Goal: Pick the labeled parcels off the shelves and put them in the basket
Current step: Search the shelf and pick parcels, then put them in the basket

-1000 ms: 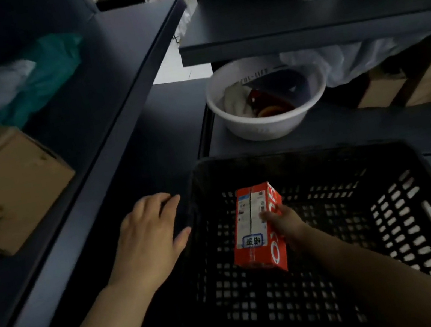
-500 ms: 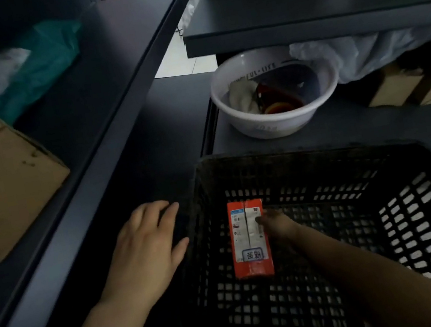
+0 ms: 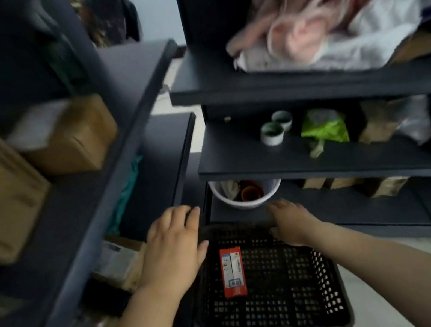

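Note:
A red and white labeled carton [image 3: 232,272] lies flat on the floor of the black plastic basket [image 3: 296,304]. No hand touches it. My left hand [image 3: 172,245] hovers over the basket's left rim with fingers straight and holds nothing. My right hand [image 3: 291,222] is above the basket's far rim, fingers relaxed and empty. Brown cardboard parcels [image 3: 71,137] sit blurred on the left shelves. A lower parcel with a white label [image 3: 116,260] shows beside my left hand.
Dark shelves [image 3: 323,161] rise on the left and right of the basket. A white bowl [image 3: 246,199] with cups sits just behind it. Two small white cups [image 3: 273,131], a green bag [image 3: 323,128], and pink and white cloth [image 3: 314,30] fill the upper right shelves.
My right hand let go of the carton, which now lies flat in the basket, and lifted away. My view has risen, showing higher shelves. My left hand lifted slightly.

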Motion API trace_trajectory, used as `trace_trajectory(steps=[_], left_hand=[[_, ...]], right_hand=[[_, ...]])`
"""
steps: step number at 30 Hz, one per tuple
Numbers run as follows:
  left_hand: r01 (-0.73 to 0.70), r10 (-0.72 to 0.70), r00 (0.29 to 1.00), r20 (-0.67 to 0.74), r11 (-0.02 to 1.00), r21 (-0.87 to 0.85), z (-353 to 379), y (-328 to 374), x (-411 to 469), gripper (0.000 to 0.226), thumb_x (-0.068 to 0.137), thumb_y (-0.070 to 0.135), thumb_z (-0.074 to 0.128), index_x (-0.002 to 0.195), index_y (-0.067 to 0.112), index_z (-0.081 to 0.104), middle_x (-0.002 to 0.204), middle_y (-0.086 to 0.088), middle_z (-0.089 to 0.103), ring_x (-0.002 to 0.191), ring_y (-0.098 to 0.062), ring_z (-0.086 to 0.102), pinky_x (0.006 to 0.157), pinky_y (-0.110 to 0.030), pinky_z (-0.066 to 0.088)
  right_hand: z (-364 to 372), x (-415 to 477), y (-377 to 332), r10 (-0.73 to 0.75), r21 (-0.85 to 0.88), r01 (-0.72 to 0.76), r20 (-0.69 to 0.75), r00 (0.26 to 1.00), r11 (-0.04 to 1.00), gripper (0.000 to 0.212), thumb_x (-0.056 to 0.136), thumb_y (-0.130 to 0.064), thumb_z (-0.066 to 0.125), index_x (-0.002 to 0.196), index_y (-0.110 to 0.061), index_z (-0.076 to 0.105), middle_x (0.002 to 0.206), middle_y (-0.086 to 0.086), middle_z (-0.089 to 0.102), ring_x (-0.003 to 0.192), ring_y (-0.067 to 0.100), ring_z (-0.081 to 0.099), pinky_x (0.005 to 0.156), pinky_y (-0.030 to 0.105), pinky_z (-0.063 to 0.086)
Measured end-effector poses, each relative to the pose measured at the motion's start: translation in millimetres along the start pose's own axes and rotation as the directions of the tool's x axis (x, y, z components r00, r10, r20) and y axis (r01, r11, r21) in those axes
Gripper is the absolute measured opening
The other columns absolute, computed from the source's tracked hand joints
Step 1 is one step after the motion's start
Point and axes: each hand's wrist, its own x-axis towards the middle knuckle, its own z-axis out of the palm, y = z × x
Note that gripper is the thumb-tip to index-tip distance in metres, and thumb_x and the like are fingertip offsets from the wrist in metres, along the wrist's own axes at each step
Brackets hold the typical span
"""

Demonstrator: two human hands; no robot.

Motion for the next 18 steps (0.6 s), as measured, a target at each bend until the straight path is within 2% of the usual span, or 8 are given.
trace_trajectory(steps=[5, 10, 14, 18], left_hand=[[0.036, -0.035, 0.997, -0.072, 0.999, 0.006, -143.9, 9.7, -34.0, 0.065, 0.062, 0.034, 0.082, 0.117, 0.007, 0.062, 0.112, -0.009, 0.062, 0.107, -0.031, 0.057, 0.085, -0.046, 0.051], [0.092, -0.078, 0.981, -0.175, 0.993, 0.07, -248.6, 0.9, -83.3, 0.067, 0.066, 0.034, 0.079, 0.123, 0.008, 0.057, 0.118, -0.01, 0.059, 0.113, -0.032, 0.053, 0.089, -0.047, 0.048], [0.205, -0.167, 0.951, -0.261, 0.971, 0.125, -311.1, 0.1, -157.6, 0.067, 0.069, 0.034, 0.075, 0.127, 0.008, 0.054, 0.122, -0.012, 0.056, 0.116, -0.032, 0.051, 0.091, -0.047, 0.047], [0.398, -0.335, 0.882, -0.332, 0.906, 0.143, -358.9, 15.8, -273.0, 0.065, 0.066, 0.034, 0.077, 0.123, 0.01, 0.056, 0.119, -0.01, 0.058, 0.113, -0.032, 0.054, 0.09, -0.047, 0.048]], right_hand=[[-119.6, -107.7, -46.9, -0.118, 0.018, 0.122, -0.152, 0.981, 0.992, 0.068, 0.09, -0.029, 0.053, 0.149, -0.015, 0.022, 0.154, 0.006, 0.026, 0.142, 0.026, 0.021, 0.114, 0.042, 0.023], [-201.4, -183.5, -95.7, -0.237, -0.041, 0.234, -0.251, 0.939, 0.971, 0.07, 0.091, -0.03, 0.054, 0.149, -0.014, 0.019, 0.156, 0.006, 0.022, 0.144, 0.029, 0.017, 0.115, 0.044, 0.021], [-232.1, -238.0, -138.3, -0.361, -0.098, 0.347, -0.295, 0.885, 0.933, 0.071, 0.092, -0.032, 0.054, 0.15, -0.014, 0.017, 0.156, 0.006, 0.021, 0.144, 0.027, 0.016, 0.115, 0.044, 0.018], [-230.7, -313.9, -190.5, -0.572, -0.176, 0.544, -0.255, 0.78, 0.82, 0.073, 0.092, -0.037, 0.054, 0.151, -0.015, 0.016, 0.157, 0.007, 0.019, 0.145, 0.027, 0.013, 0.117, 0.043, 0.017]])
